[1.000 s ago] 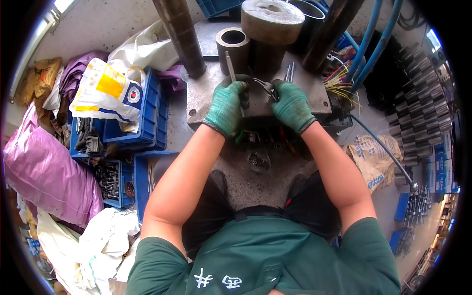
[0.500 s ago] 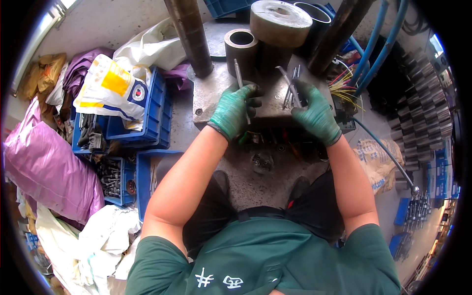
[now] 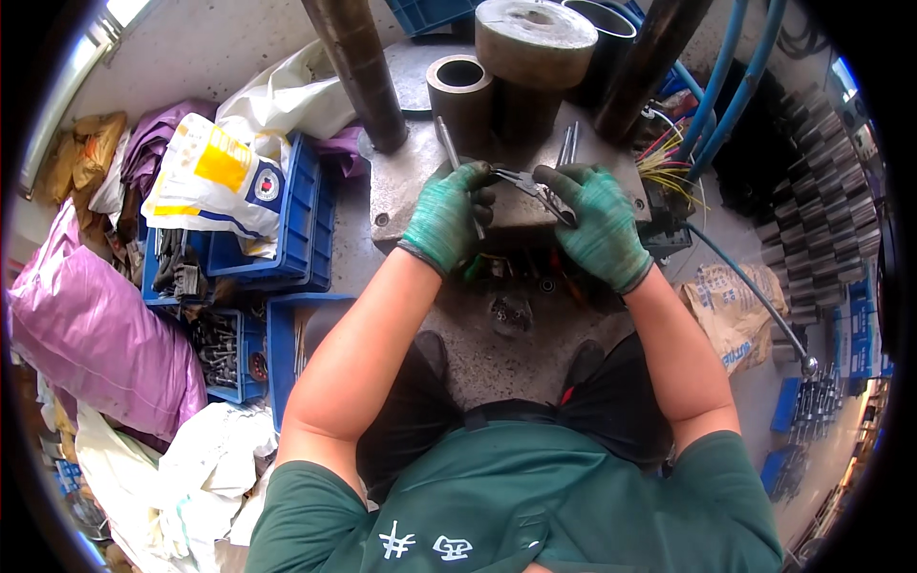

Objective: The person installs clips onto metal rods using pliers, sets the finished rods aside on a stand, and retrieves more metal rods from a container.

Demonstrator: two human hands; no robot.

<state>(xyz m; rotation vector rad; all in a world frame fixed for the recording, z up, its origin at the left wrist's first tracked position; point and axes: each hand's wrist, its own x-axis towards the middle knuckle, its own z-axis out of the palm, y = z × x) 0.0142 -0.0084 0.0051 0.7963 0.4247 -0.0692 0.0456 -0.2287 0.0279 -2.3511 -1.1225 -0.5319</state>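
My left hand (image 3: 442,218), in a green work glove with dark fingertips, is closed around a slim metal rod (image 3: 447,143). The rod slants upward out of the grip, and its lower end shows below the fingers. In my gloved right hand (image 3: 604,227) is a pair of pliers (image 3: 523,181), its jaws pointing left. The jaw tips reach the fingertips of my left hand; whether they grip anything there is too small to tell. Just beyond my right hand, several thin metal rods (image 3: 569,145) lie on the steel plate (image 3: 521,212).
Two dark steel columns (image 3: 361,72) rise from the plate. Between them stand a hollow cylinder (image 3: 460,100) and a thick round block (image 3: 537,48). Blue crates (image 3: 308,215) and a purple sack (image 3: 100,329) fill the left; wires (image 3: 673,162) and stacked metal cylinders (image 3: 821,205) are at right.
The pliers have swung from pointing upward to pointing left, and their tips now meet my left fingers. My right hand has moved slightly left. My left hand keeps its grip on the rod.
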